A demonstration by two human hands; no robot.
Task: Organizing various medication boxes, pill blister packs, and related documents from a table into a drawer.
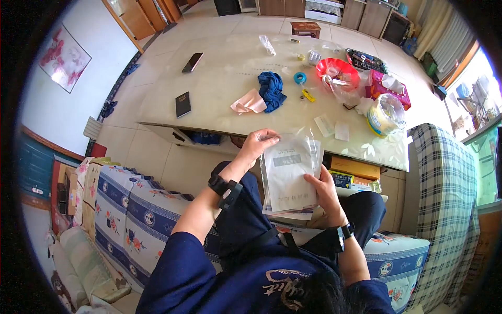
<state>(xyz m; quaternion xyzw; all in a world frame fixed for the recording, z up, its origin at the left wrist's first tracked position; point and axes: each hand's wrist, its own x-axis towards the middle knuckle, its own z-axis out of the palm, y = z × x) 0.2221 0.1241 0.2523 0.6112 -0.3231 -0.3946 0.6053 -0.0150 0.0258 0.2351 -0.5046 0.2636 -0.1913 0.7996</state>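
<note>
Over my lap I hold a clear plastic sleeve (290, 180) with white printed sheets in it. Its upper left corner is pinched between the thumb and fingers of my left hand (260, 144). My right hand (325, 191) grips the right edge, thumb on top and fingers underneath. More sheets stick out behind the sleeve at its right and lower edges. On the table just beyond lie a pink cloth (249, 102) and a crumpled dark blue cloth (271, 91).
The low table (209, 104) bears a black booklet (183, 104), a phone (192, 62), blue tape (299, 78), a red dish (337, 73), a clear plastic tub (387, 114) and small papers (324, 125). Boxes (353, 167) fill its shelf. A plaid-covered armrest (444, 183) stands right.
</note>
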